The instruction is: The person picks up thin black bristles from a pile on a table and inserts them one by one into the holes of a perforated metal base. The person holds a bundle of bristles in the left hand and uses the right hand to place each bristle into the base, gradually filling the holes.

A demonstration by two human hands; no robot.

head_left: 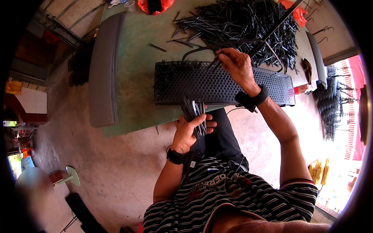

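My left hand [183, 135] is closed around a bundle of thin black sticks [195, 112], just below the near edge of a black perforated panel [233, 88]. The panel lies across the front of the table, its surface full of round holes. Small black sticks [166, 73] stand densely in the holes at its left end and along part of the far edge. Over the panel's far middle, the fingertips of my right hand [237, 69] pinch a thin black stick [213, 62]. My right fingers hide part of that stick. Most holes on the right side show bare.
A large heap of black sticks [244, 27] covers the table's far right. Dark metal bars [256, 40] cross above the panel's far side. Perforated grey panels [104, 73] lie stacked along the left of the green tabletop [136, 89]. A red bag [163, 8] sits at the far edge.
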